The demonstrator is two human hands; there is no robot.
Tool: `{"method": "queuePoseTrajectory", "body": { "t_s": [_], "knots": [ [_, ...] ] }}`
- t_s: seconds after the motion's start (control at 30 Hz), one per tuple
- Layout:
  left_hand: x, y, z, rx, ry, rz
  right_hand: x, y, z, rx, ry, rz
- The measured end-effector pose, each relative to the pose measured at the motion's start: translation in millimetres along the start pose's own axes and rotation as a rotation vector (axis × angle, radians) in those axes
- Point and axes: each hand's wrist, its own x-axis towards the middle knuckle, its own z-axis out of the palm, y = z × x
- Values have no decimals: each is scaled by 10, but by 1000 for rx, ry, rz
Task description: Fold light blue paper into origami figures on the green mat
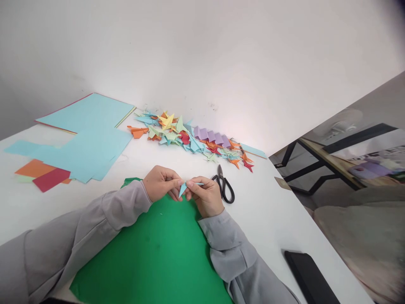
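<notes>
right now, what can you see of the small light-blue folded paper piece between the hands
The small light-blue folded paper piece looks matte and thin. The bare left hand and bare right hand both pinch it by the fingertips above the far end of the large green sheet. One narrow point angles downward between the hands; a thin sliver shows past the right hand's pinch. Much of it is covered, so its whole shape and fold count cannot be told.

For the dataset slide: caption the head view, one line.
Left hand and right hand pinch folded blue paper over a green sheet, scissors lying nearby.
</notes>
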Motion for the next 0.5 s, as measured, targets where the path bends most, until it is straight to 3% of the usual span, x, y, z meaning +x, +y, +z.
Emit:
{"method": "queuePoseTrajectory", "body": {
  "t_s": [0.5],
  "knots": [
    [31,-20,-25,-81,6,-63,10,-35,11,52,-12,-5]
  ]
}}
